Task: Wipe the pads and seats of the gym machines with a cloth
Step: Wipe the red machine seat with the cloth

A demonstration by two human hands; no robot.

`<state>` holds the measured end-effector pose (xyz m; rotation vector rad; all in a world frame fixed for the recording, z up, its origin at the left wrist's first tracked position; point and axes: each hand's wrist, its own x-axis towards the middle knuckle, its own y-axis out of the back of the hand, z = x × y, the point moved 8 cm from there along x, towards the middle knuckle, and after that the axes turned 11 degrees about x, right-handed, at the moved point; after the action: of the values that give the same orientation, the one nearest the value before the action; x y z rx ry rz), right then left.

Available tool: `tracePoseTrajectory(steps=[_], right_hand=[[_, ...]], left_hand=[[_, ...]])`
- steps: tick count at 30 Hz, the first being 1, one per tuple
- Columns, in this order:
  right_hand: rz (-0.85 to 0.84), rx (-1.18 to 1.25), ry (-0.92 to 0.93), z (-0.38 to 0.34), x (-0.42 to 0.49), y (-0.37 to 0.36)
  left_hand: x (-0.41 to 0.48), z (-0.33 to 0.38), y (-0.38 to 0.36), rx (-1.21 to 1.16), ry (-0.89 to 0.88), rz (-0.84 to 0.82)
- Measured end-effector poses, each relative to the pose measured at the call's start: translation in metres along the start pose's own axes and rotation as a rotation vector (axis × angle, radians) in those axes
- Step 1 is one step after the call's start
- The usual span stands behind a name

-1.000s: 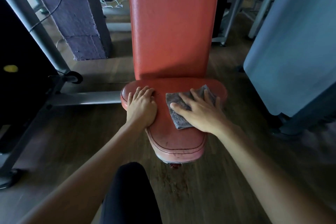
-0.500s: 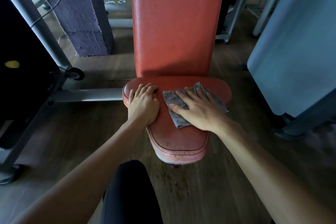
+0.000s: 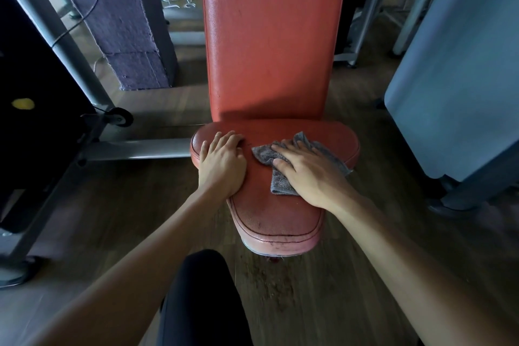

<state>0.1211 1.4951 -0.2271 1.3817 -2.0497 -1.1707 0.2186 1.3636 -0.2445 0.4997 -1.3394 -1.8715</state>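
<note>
A red padded seat (image 3: 276, 213) sits low in front of me, with a tall red back pad (image 3: 269, 36) rising behind it. A grey cloth (image 3: 278, 182) lies crumpled on the seat's right half. My right hand (image 3: 306, 171) presses flat on the cloth, fingers spread and pointing to the upper left. My left hand (image 3: 223, 163) rests palm down on the seat's left edge, holding nothing. Part of the cloth is hidden under my right hand.
A grey metal frame (image 3: 134, 149) and a black machine panel (image 3: 33, 121) stand at the left. A purple-grey covered block (image 3: 120, 22) is behind them. A blue-grey covered machine (image 3: 463, 78) fills the right. My dark-clad knee (image 3: 202, 303) is at the bottom on the wooden floor.
My right hand has slid the cloth slightly right and toward the back of the seat, bunching it up. My left hand has stayed in place.
</note>
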Motion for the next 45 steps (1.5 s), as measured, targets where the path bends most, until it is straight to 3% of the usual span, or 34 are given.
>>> tracePoseTrajectory(steps=[14, 20, 30, 45], right_hand=[[0.199, 0.1, 0.047, -0.005, -0.006, 0.014], [0.156, 0.245, 0.001, -0.004, -0.005, 0.023], [0.046, 0.469, -0.167, -0.095, -0.058, 0.138], [-0.063, 0.471, -0.058, -0.274, -0.196, 0.338]], left_hand=[[0.001, 0.0, -0.002, 0.004, -0.017, -0.03], [-0.001, 0.01, 0.021, 0.065, -0.027, -0.11], [-0.047, 0.074, 0.194, -0.041, 0.168, -0.297], [-0.152, 0.156, 0.459, -0.026, 0.369, -0.274]])
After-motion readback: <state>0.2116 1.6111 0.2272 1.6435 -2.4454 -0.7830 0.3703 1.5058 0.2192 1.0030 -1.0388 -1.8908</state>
